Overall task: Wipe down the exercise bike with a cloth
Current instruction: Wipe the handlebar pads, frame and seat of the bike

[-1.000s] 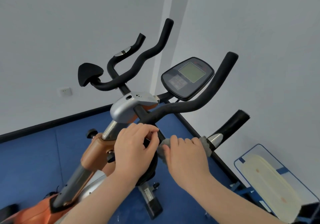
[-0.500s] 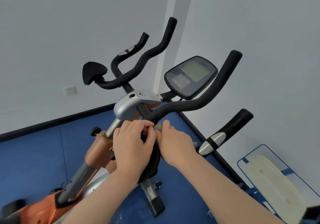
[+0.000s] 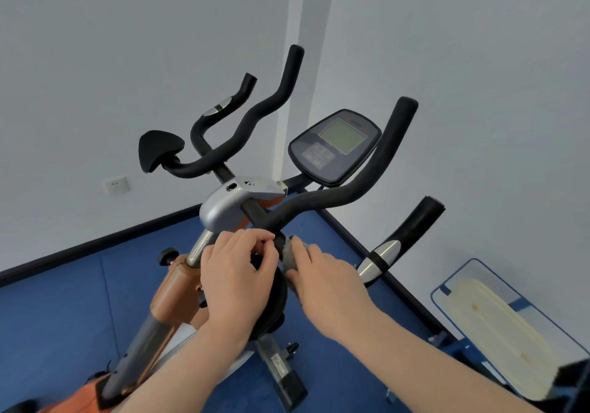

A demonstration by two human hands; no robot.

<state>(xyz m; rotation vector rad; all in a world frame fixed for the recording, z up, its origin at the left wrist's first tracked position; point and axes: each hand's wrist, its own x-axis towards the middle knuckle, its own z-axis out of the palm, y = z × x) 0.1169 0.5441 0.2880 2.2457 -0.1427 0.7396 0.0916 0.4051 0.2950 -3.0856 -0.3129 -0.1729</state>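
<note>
A grey cloth [image 3: 292, 254] is pressed against the black handlebar stem of the exercise bike [image 3: 223, 208], just below the silver clamp housing [image 3: 230, 205]. The cloth is held by the right hand [image 3: 322, 282], fingers curled round it; most of the fabric is hidden under that hand. The left hand [image 3: 238, 272] is placed just beside it, fingers curled onto a dark part of the bike below the stem; what exactly is gripped cannot be told, since the hand covers it. Both hands are seen at frame centre, nearly touching.

Around the stem, the foam-covered handlebars [image 3: 360, 189] are spread up and outward, with a black elbow pad [image 3: 159, 152] at left. A console [image 3: 335, 147] with a greenish screen is mounted behind the right bar. A short grip with a silver sensor plate [image 3: 380, 258] is seen to the right of the hands. The orange and grey frame post [image 3: 172, 291] runs down to lower left.

Blue floor [image 3: 64, 317] is seen beneath, bounded by a black skirting. A wall socket [image 3: 115, 185] is set on the left wall. A blue-framed rack with cream panels [image 3: 498, 329] lies at lower right.
</note>
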